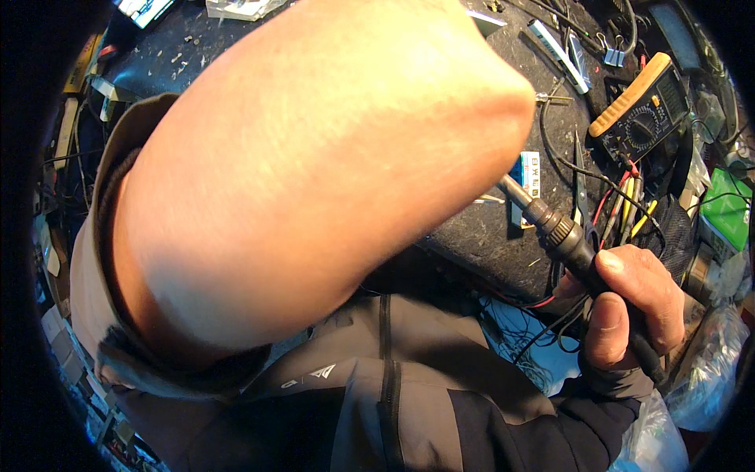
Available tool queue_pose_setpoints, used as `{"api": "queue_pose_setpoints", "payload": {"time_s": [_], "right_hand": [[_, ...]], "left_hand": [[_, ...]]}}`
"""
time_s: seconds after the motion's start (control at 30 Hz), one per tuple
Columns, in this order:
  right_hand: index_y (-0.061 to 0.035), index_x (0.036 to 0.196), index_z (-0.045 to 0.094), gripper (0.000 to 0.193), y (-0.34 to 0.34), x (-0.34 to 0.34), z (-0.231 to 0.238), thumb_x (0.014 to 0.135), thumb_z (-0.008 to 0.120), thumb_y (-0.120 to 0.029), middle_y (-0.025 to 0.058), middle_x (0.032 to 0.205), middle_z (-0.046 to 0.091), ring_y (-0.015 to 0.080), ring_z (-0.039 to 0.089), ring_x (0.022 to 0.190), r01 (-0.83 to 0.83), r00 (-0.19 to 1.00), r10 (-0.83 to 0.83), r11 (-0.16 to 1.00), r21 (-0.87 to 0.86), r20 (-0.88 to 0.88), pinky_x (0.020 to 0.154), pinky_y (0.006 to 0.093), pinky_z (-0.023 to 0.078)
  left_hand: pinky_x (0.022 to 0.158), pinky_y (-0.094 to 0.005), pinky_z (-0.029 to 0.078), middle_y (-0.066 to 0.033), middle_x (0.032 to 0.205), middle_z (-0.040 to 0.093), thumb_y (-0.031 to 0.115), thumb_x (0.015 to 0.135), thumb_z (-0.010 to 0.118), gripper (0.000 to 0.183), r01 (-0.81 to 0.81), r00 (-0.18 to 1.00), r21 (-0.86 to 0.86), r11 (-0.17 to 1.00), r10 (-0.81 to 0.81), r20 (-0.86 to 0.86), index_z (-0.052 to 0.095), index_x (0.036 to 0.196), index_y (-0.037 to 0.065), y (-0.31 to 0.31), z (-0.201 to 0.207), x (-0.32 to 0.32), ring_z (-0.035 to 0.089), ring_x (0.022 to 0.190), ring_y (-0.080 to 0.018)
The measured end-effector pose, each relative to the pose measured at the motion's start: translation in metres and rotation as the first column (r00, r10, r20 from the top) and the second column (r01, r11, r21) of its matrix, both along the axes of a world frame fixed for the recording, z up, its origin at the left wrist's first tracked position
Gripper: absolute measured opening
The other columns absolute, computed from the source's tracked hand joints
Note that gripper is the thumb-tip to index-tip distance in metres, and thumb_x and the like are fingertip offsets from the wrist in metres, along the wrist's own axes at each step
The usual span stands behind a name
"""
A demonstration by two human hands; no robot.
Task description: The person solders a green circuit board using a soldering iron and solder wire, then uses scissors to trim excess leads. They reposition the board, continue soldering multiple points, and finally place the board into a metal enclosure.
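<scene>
Very close to the camera, my bare left hand and wrist [338, 165] cross the middle of the view from a rolled-up sleeve at the left. Its fingers are out of the picture past the top edge, so what they do is hidden. At the lower right my right hand [633, 307] grips a soldering iron [568, 242] by its dark handle. The metal shaft slants up and to the left, and its tip is hidden behind the left hand. Beside the shaft lies a small blue and white box [530, 189] on the dark bench top [503, 244].
An orange and black multimeter [645, 118] lies at the right with its leads and several wires. Above it are a blue binder clip [613, 52] and a white and blue stick-shaped item [558, 57]. A green packet [727, 206] and clear plastic bags [712, 366] crowd the right edge.
</scene>
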State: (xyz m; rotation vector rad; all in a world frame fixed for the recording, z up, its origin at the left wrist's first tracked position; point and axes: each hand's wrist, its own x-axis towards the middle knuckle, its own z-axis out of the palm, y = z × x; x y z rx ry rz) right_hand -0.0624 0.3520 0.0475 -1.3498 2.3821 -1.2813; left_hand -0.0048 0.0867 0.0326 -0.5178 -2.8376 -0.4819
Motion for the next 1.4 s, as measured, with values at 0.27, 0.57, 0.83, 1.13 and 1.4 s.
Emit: {"api": "queue_pose_setpoints", "payload": {"time_s": [0.27,0.57,0.83,1.13,1.4], "right_hand": [[0.0028,0.100,0.066,0.023,-0.006,-0.003,-0.002,0.082,0.072,-0.010,0.0160,0.070,0.067,0.0223,0.063,0.055,-0.059,0.998,0.057,0.997,-0.041,-0.032,0.052,0.0296,0.050],[0.0028,0.102,0.068,0.024,-0.009,-0.004,0.003,0.080,0.072,-0.008,0.0158,0.073,0.068,0.0232,0.066,0.058,-0.070,0.997,0.070,0.998,-0.005,-0.023,0.055,0.0302,0.052],[0.0011,0.105,0.068,0.026,-0.009,-0.003,0.007,0.081,0.072,-0.009,0.0162,0.077,0.069,0.0234,0.067,0.062,-0.076,0.997,0.077,0.996,0.039,-0.014,0.059,0.0305,0.053],[0.0000,0.105,0.066,0.027,-0.007,0.007,0.007,0.086,0.070,-0.019,0.0151,0.074,0.066,0.0215,0.062,0.063,0.103,0.993,-0.104,0.995,-0.012,-0.050,0.065,0.0305,0.048],[-0.0004,0.106,0.067,0.027,-0.004,0.001,0.009,0.086,0.070,-0.018,0.0147,0.073,0.066,0.0214,0.062,0.061,0.031,0.999,-0.031,0.999,0.013,-0.022,0.062,0.0307,0.048]], "left_hand": [[0.066,-0.0394,0.050,-0.0142,0.080,0.057,0.006,0.077,0.062,0.008,0.018,1.000,-0.082,0.996,-0.017,0.013,0.058,0.082,0.001,-0.002,0.001,0.001,0.059,0.076,-0.0340],[0.071,-0.0401,0.049,-0.0158,0.081,0.057,0.009,0.078,0.058,0.011,0.002,1.000,-0.172,0.985,0.001,0.016,0.057,0.084,-0.001,0.001,0.004,0.002,0.058,0.080,-0.0347],[0.072,-0.0394,0.050,-0.0154,0.082,0.056,0.010,0.077,0.057,0.013,0.046,0.999,-0.175,0.983,-0.041,0.036,0.057,0.084,-0.001,-0.001,0.009,-0.001,0.058,0.081,-0.0335],[0.072,-0.0391,0.050,-0.0149,0.083,0.056,0.010,0.076,0.057,0.014,0.019,1.000,-0.223,0.975,-0.020,-0.002,0.057,0.084,-0.001,0.001,0.003,0.002,0.059,0.081,-0.0326],[0.072,-0.0390,0.050,-0.0152,0.084,0.056,0.011,0.077,0.057,0.014,0.081,0.996,-0.210,0.974,-0.070,0.059,0.057,0.085,-0.001,-0.003,0.011,0.001,0.059,0.082,-0.0327]]}}
